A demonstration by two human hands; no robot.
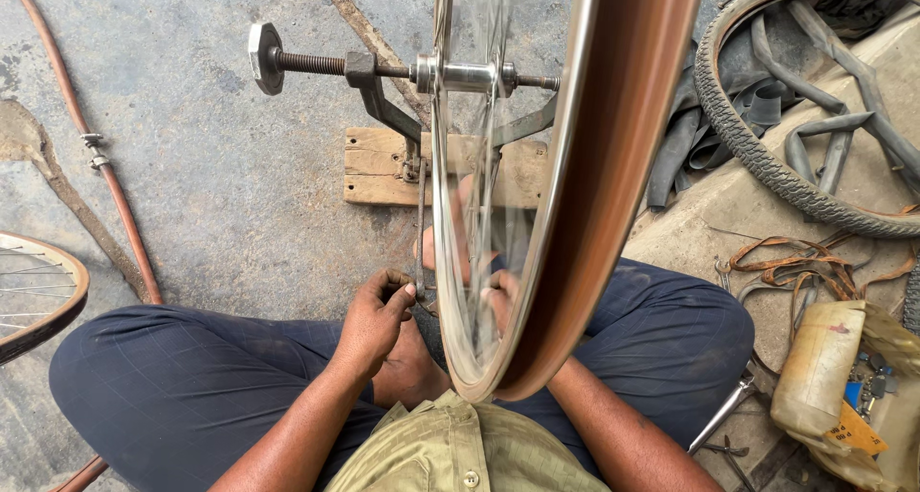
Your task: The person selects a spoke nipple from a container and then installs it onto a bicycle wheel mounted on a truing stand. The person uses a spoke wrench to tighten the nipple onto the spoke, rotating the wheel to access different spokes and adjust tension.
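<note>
Spoked bicycle wheel with bright steel rim and brown rim strip (613,166): stands upright and edge-on at centre frame, its axle carried in a grey metal truing stand (379,94) bolted to a pale wooden block (379,166) on the concrete floor; the spokes are blurred and the wheel's top is cut off by the upper edge. Left hand (372,321): lower centre, just left of the rim's bottom, fingers curled and pinched on a small dark tool or spoke fitting that is too small to make out, beside a thin upright rod of the stand. Right hand (498,296): on the far side of the rim, seen only through the spokes and mostly hidden; whether it grips or lies spread cannot be told. Below: crossed legs in dark blue trousers and an olive shirt collar. Upper right: worn black rubber tyre (767,161) lying over black inner tubes. Lower right: a dirty cream plastic container (824,367) of small parts, cut off by the edge. Left edge: a second rim (57,305), partly shown, and a long reddish-brown hose (105,181).
</note>
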